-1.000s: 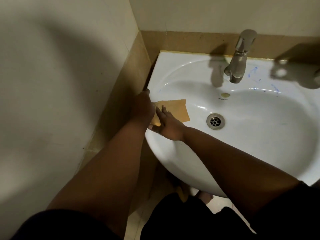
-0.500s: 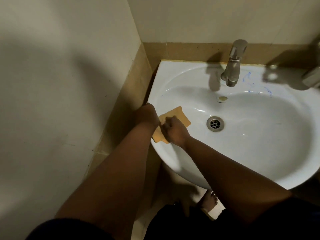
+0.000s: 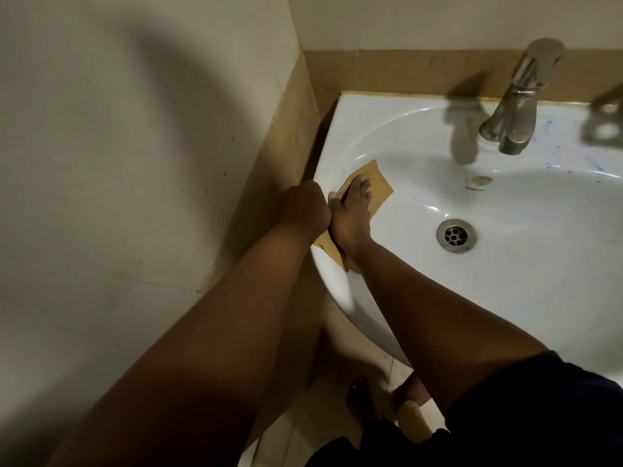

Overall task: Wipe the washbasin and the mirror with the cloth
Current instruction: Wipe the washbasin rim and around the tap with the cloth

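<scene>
While the right hand (image 3: 350,214) presses flat, fingers spread, on the tan cloth (image 3: 379,188), that cloth lies over the washbasin's (image 3: 539,281) left rim. Just beside it, the left hand (image 3: 305,208) curls over the rim's edge; whether it pinches the cloth is hidden.

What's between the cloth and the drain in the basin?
Nothing: in the head view, only bare white basin surface separates the cloth, pressed under the right hand, from the drain.
</scene>
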